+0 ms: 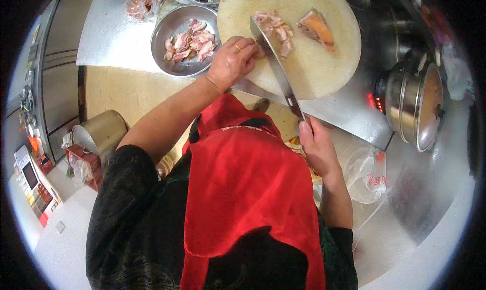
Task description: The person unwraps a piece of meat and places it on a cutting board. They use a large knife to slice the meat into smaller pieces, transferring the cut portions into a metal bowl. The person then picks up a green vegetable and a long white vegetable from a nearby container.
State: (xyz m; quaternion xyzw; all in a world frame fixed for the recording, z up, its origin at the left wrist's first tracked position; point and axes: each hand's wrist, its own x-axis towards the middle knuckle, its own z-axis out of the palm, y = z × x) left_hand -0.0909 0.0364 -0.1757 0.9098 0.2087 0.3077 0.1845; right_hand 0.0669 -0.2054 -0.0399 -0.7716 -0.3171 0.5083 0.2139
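My right hand (317, 144) grips the handle of a long-bladed kitchen knife (276, 68). Its blade slants up and to the left over a round, pale cutting board (326, 77). Curled beside the blade's left face is my left hand (234, 60), with a ring on one finger. Whatever lies under those fingertips is hidden. Sliced meat pieces (281, 30) lie on the board just right of the blade. Farther right rests a larger chunk of meat (317, 30) with an orange-brown side. A steel bowl (159, 49) left of the board holds several pink and white meat slices (190, 41).
Behind the bowl sits a clear plastic bag (142, 5) with brown contents. A lidded steel pot (404, 104) stands at the right, near red lights. A plastic bag (364, 176) hangs below the counter edge. At lower left are a cylindrical metal container (104, 130) and a reddish-brown crate (85, 164).
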